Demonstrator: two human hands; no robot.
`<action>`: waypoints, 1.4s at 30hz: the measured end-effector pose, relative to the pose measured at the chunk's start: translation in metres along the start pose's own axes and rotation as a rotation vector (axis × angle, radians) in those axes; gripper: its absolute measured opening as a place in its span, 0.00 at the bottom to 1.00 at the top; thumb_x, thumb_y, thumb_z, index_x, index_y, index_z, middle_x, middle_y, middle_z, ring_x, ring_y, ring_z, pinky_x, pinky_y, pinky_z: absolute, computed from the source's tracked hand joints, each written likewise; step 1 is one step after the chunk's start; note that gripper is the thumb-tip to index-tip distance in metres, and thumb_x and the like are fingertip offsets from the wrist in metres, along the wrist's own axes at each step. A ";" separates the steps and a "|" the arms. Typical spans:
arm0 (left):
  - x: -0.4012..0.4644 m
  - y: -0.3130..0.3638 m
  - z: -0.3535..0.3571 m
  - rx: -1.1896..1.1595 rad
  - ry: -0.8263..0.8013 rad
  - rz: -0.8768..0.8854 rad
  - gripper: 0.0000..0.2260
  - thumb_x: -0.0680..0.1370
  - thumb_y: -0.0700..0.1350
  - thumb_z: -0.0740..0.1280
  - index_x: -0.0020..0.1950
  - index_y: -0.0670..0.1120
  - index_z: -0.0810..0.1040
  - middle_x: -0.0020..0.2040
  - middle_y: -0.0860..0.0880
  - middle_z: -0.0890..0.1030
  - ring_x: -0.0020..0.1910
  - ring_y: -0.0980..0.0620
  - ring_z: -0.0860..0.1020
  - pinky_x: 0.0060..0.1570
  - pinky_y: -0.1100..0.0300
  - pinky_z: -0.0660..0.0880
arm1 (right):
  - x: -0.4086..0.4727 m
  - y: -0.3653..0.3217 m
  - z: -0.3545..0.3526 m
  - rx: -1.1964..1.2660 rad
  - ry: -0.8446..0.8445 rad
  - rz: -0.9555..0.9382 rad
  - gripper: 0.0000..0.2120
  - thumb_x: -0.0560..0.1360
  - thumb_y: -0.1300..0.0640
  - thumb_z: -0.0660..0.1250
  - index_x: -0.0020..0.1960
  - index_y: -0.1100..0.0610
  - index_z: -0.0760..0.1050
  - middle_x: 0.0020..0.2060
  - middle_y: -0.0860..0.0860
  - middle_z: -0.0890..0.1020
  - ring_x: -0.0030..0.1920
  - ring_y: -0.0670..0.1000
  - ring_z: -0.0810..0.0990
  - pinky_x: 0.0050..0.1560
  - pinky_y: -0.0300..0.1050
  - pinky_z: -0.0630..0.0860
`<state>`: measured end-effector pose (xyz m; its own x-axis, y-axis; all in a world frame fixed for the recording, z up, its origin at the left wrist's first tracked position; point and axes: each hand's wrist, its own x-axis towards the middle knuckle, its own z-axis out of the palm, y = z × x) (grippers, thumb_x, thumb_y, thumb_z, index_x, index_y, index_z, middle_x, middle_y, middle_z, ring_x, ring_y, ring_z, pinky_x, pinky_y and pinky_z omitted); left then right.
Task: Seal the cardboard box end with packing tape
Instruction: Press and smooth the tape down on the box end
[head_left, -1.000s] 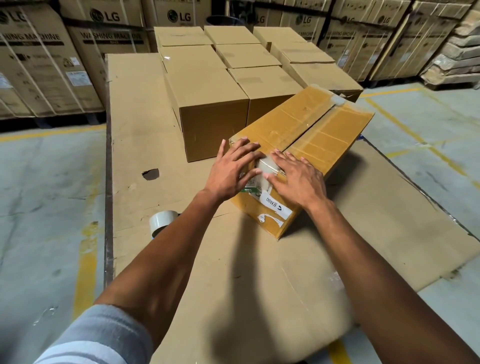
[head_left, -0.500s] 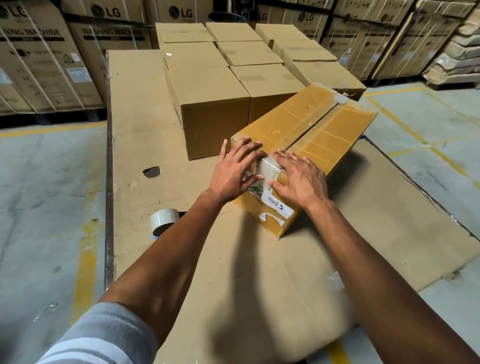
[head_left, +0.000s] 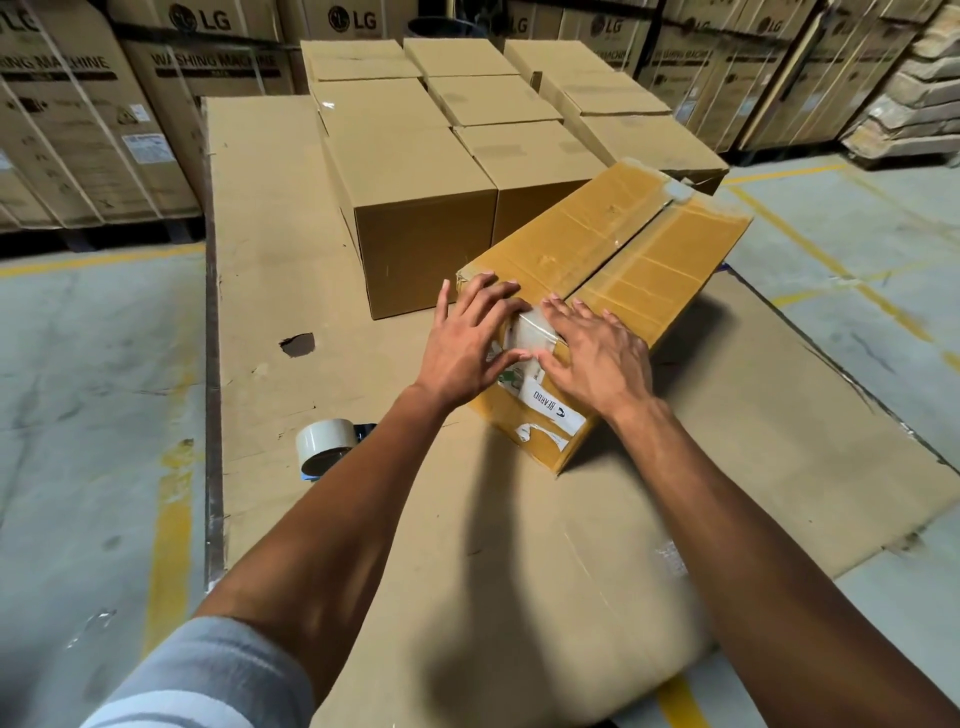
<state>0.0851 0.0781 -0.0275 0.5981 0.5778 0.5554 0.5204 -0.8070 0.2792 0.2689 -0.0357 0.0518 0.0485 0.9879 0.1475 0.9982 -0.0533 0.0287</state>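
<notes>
A long yellowish cardboard box (head_left: 613, 260) lies slanted on a flat cardboard sheet, its top flaps meeting along a dark middle seam. A strip of pale packing tape (head_left: 535, 332) wraps over the near end of the seam. My left hand (head_left: 467, 338) and my right hand (head_left: 597, 358) lie flat with fingers spread on either side of that strip, pressing on the box's near end. White labels show on the end face below the hands. A roll of pale tape on a dispenser (head_left: 327, 447) rests on the sheet to the left, beside my left forearm.
Several closed brown boxes (head_left: 415, 208) stand in rows just behind the slanted box. The cardboard sheet (head_left: 270, 218) has a hole (head_left: 298, 344) at its left. Large washing-machine cartons (head_left: 78, 130) line the back wall. Concrete floor with yellow lines lies on both sides.
Both hands stay pressed on the taped near end; the fingers have shifted slightly over the tape. The view has tilted a little, and the box and tape roll have not moved.
</notes>
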 end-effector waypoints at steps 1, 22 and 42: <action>-0.001 -0.001 -0.001 0.015 -0.013 0.013 0.30 0.83 0.68 0.66 0.79 0.53 0.72 0.83 0.50 0.68 0.87 0.45 0.57 0.82 0.29 0.49 | 0.000 0.000 0.001 -0.007 -0.010 -0.001 0.37 0.79 0.40 0.67 0.83 0.51 0.61 0.81 0.49 0.66 0.79 0.56 0.68 0.77 0.61 0.66; -0.001 -0.008 -0.004 0.056 -0.030 0.044 0.24 0.87 0.64 0.61 0.80 0.56 0.71 0.83 0.53 0.68 0.87 0.47 0.57 0.83 0.31 0.48 | -0.004 -0.013 -0.001 0.002 0.037 0.110 0.34 0.80 0.36 0.64 0.82 0.47 0.63 0.79 0.47 0.69 0.79 0.55 0.69 0.76 0.60 0.68; 0.014 -0.005 -0.024 0.122 -0.036 0.036 0.23 0.89 0.62 0.51 0.81 0.59 0.72 0.81 0.55 0.73 0.84 0.51 0.66 0.84 0.32 0.47 | -0.005 -0.019 0.004 -0.039 0.022 0.142 0.34 0.86 0.35 0.44 0.84 0.55 0.58 0.82 0.52 0.63 0.82 0.53 0.63 0.80 0.55 0.62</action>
<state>0.0767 0.0870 -0.0024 0.6380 0.5549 0.5338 0.5673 -0.8075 0.1614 0.2500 -0.0386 0.0461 0.1876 0.9666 0.1743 0.9792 -0.1981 0.0442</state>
